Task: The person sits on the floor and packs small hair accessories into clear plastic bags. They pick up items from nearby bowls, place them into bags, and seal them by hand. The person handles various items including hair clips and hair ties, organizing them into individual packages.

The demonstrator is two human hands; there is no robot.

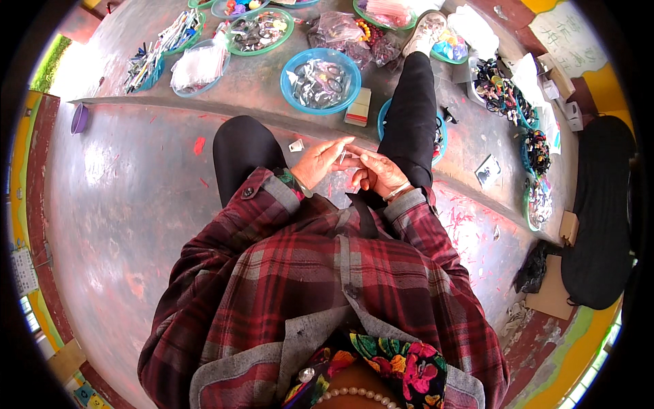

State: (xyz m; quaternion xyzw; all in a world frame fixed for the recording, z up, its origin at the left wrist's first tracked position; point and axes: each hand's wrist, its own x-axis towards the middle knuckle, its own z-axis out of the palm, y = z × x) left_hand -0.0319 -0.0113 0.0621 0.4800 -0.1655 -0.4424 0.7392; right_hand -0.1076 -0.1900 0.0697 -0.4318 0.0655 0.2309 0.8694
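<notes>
My left hand and my right hand meet above my lap, between my knees. Their fingertips come together around a small, thin, pale item, too small to name. The left fingers point toward the right hand, pressed together. On the right hand the thumb and fingers are curled in at the same spot. Beyond them, on the raised ledge, a blue basin holds small dark and silvery pieces in clear wrapping. A small box in cream and red lies beside that basin.
More baskets line the ledge: a green one, one with white sheets, one with pens. At right stand a bin of dark items and a black padded object. A purple bowl sits far left. Red scraps litter the floor.
</notes>
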